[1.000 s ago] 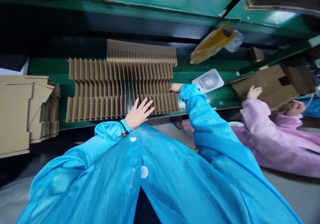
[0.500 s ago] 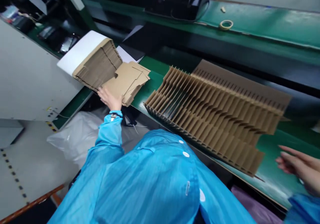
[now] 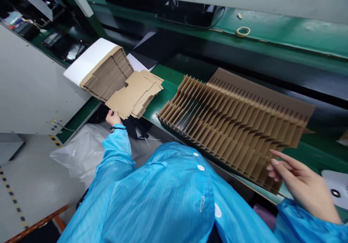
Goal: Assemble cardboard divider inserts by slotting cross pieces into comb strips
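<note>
On the left, my left hand (image 3: 113,117) pinches the near edge of a flat brown cardboard piece (image 3: 129,92), the top one of a small loose stack on the bench. Behind it stands a bundle of upright cardboard pieces (image 3: 110,71) inside a white wrap (image 3: 91,59). A slotted cardboard divider grid (image 3: 217,127) with several rows of upright partitions stands on the bench's right part. Over the grid's near right end hovers my right hand (image 3: 301,177), index finger stretched out, thumb apart from it, nothing held.
The green bench (image 3: 160,101) runs across the view. A yellowish tape roll (image 3: 243,32) lies on the back shelf. At the right edge is a white object (image 3: 337,187) with a black ring. Below left are a clear plastic bag (image 3: 81,152) and a grey cabinet (image 3: 32,87).
My left hand went from lying flat on the cardboard stack to pinching its near edge. My right hand moved left, from beside the grid to over its right end.
</note>
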Demonstrator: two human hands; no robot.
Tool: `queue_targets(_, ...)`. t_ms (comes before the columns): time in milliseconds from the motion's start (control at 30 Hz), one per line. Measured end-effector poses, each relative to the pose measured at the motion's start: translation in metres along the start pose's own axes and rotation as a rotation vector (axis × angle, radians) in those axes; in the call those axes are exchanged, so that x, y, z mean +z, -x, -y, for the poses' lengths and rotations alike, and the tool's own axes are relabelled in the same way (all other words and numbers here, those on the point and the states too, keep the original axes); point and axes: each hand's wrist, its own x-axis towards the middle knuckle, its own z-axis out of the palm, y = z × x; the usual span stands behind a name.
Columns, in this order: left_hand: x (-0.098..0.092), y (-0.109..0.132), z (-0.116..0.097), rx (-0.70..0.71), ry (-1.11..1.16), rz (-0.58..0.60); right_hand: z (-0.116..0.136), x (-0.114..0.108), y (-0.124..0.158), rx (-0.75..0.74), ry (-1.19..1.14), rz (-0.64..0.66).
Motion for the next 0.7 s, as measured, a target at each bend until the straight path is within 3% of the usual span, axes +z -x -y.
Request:
queue_targets(267,0.002,-0.013,-0.003,-0.147,0.035,-0.113,-0.002,0.006,0.009,0.037,-0.028,0.018)
queue_targets(533,-0.012,-0.024,-0.016,-0.291,0.045,-0.028,0.013,0.012,0.016,0.026,-0.096,-0.013)
queue_targets(700,-0.020,-0.035,-0.024,-0.228,0.019,0.000,0.040,0.011,0.022,0.160,-0.224,-0.062)
